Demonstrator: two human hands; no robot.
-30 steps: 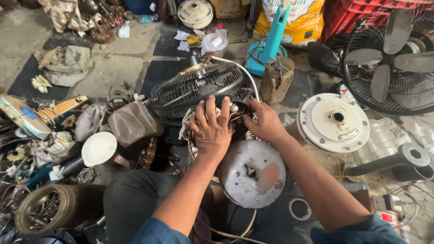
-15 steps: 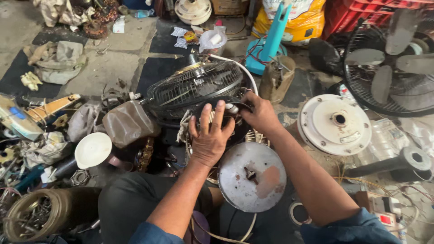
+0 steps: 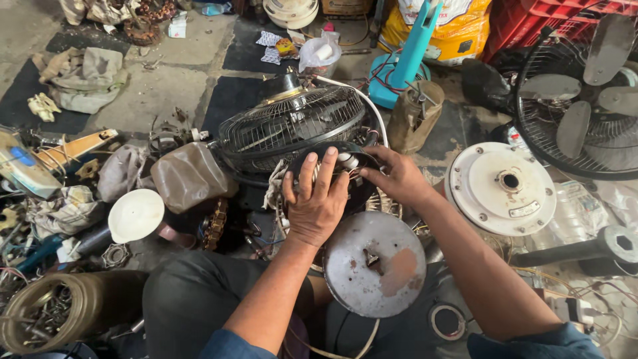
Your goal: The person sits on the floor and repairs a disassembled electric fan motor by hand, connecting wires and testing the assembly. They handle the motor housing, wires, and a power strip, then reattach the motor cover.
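Head view, looking down over a cluttered workshop floor. Left hand spread wide, palm down, fingers splayed across a dark motor at frame centre. Right hand curled around the motor's right side, fingers closed on its edge near some white wiring. Motor sitting just in front of a black fan grille tipped on its side, and just behind a round grey metal disc with a rust-coloured patch, resting against the lap.

To the right, a round white fan base bearing a small pale rectangular label near its lower edge, print too small to read. Farther right, a caged fan with grey blades. Below it, a dark stand lying flat.

At top, a yellow sack with red and white printing, propped beside a red crate. In front of the sack, a teal fan stand leaning upright. Near it, a tan jug with its top cut open. Top centre, a clear plastic bag and small patterned wrappers, white, blue and orange.

To the left, a brown plastic pouch beside the grille, a white round cap below it, crumpled rags well apart at upper left, and a tin of metal scraps at lower left.
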